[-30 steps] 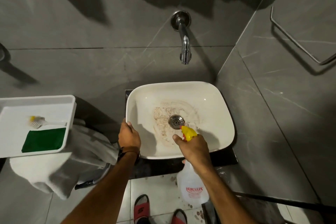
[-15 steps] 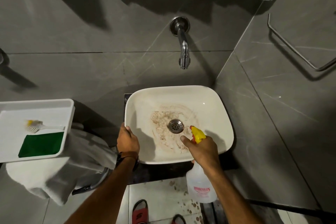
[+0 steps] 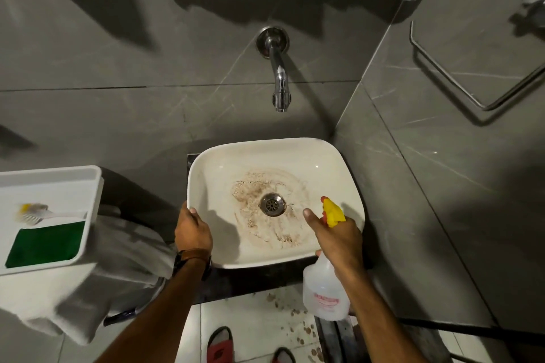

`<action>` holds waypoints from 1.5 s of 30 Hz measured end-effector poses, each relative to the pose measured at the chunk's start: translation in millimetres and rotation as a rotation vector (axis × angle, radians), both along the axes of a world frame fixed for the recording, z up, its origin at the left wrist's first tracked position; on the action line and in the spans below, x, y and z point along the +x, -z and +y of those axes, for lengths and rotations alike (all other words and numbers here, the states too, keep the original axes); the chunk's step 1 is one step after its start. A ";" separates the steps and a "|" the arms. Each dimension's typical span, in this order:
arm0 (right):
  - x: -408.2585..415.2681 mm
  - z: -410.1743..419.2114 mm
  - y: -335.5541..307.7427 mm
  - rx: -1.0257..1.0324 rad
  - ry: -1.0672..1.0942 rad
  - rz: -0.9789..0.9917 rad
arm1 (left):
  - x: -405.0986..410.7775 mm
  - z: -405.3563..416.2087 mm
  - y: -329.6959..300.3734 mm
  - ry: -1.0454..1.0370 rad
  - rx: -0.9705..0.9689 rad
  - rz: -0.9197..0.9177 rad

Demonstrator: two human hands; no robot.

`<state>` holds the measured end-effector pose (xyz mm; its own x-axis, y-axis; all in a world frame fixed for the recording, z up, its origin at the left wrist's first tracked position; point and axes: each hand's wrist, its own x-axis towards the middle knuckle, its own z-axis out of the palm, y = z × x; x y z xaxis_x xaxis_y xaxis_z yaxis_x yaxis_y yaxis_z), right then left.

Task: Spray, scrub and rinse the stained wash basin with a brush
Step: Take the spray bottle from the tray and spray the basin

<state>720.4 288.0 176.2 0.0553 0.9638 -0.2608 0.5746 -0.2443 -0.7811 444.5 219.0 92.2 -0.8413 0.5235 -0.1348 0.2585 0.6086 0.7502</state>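
The wash basin (image 3: 339, 174) sits at the centre of the frame on a dark bench (image 3: 236, 283), white and rounded, with a brown stain (image 3: 259, 230) ringing the drain (image 3: 272, 204) and smearing toward its lower edge. The spraying step looks to be in hand: the right hand (image 3: 336, 240) is wrapped around the neck of a translucent spray bottle (image 3: 323, 295), its index finger stretched forward toward the drain, and the yellow nozzle (image 3: 331, 212) sits over the lower right part of the bowl, aimed up the frame. No mist can be made out, so whether the trigger is being squeezed cannot be told. The left hand (image 3: 191, 230) is closed on the basin's lower left rim, thumb hooked over the lip into the bowl, apparently steadying it. The next move likely calls for covering the whole stained ring, then parking the bottle and fetching the brush (image 3: 35, 212), which lies well apart in a white tray (image 3: 59, 180) at the left of the frame, above a green pad (image 3: 44, 242). The tap (image 3: 278, 76) juts from the wall above the basin, leaving the bowl open beneath. The grey wall crowds the basin's right side, so room lies mostly toward the left; the tray overhangs a draped grey cloth (image 3: 124, 253), an edge to reach over with care.
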 end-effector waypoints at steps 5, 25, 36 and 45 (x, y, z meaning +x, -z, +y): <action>19.8 4.5 0.4 -0.023 0.040 -0.026 | 0.6 0.9 -2.4 0.002 -0.008 -0.006; 54.5 -26.4 1.9 -0.083 -0.149 -0.196 | 1.0 0.0 -3.3 -0.010 0.003 -0.025; -2.6 -66.5 -2.6 -0.075 -0.411 -0.268 | 1.8 0.8 -4.3 -0.015 -0.001 -0.017; -26.0 -49.1 -14.9 -0.017 -0.186 -0.157 | 0.4 1.1 0.8 -0.013 -0.005 0.009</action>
<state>694.4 238.9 191.1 -0.0817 0.9567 -0.2793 0.7250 -0.1353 -0.6753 444.9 220.1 91.4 -0.8494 0.5116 -0.1297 0.2571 0.6157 0.7449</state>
